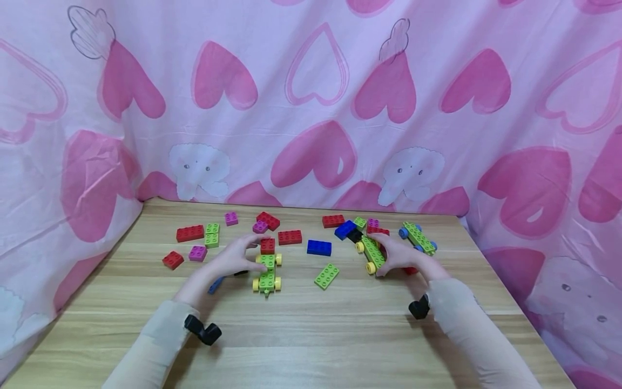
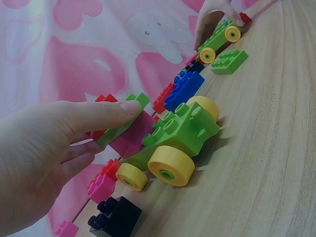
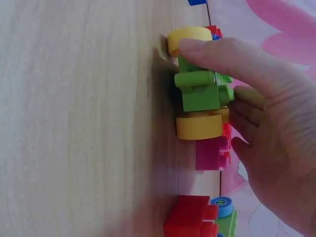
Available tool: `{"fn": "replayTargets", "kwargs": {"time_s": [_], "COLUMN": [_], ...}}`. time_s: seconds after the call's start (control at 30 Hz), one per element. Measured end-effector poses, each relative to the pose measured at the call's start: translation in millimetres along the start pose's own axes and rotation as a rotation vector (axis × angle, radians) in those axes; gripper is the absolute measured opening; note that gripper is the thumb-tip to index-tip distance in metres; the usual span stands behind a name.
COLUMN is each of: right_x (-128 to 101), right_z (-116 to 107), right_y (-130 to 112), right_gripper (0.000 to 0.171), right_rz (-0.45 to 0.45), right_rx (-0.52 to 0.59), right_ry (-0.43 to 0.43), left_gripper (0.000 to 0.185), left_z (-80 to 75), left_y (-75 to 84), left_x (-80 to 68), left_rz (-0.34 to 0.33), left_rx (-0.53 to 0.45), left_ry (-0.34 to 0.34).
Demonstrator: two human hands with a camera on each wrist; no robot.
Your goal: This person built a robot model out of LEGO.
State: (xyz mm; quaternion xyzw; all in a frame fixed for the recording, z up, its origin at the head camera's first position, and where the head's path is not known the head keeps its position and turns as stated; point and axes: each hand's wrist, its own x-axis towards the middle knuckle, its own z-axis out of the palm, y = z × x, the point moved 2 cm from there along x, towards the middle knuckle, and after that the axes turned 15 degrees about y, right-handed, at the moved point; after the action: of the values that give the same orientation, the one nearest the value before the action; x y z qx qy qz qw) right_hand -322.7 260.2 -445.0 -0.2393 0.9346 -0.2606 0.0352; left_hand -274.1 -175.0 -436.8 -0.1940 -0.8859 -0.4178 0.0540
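Observation:
My left hand pinches a small stack of a red brick, a green piece and a magenta brick over a green toy car base with yellow wheels. In the left wrist view, the thumb presses the green piece's edge while the other fingers are partly hidden behind it. Over on the right, my right hand grips a second green car base with yellow wheels. Its thumb lies by one wheel in the right wrist view, with the fingers curled around the far side.
A green brick and a blue brick lie between the hands. Several red, magenta and green bricks are scattered at the left. A green base with blue wheels stands at the right. A patterned curtain borders the table.

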Motion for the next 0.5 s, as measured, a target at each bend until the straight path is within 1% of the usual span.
{"fn": "replayTargets", "kwargs": {"time_s": [0.17, 0.33, 0.5], "right_x": [-1.0, -3.8, -10.1], "right_z": [-1.0, -4.1, -7.5], "right_y": [0.1, -3.5, -14.0], "right_gripper": [0.105, 0.104, 0.101], "right_rz": [-0.025, -0.018, 0.002], "right_rx": [-0.037, -0.038, -0.026], "right_ry": [0.036, 0.066, 0.099], "left_gripper": [0.082, 0.084, 0.087], "left_z": [-0.1, -1.5, -2.1], "left_y": [2.4, 7.9, 13.2], "left_x": [-0.3, -1.3, -0.6], "left_rz": [0.013, 0.012, 0.027], "left_rx": [0.017, 0.051, 0.111], "left_ry": [0.002, 0.007, 0.003]}}
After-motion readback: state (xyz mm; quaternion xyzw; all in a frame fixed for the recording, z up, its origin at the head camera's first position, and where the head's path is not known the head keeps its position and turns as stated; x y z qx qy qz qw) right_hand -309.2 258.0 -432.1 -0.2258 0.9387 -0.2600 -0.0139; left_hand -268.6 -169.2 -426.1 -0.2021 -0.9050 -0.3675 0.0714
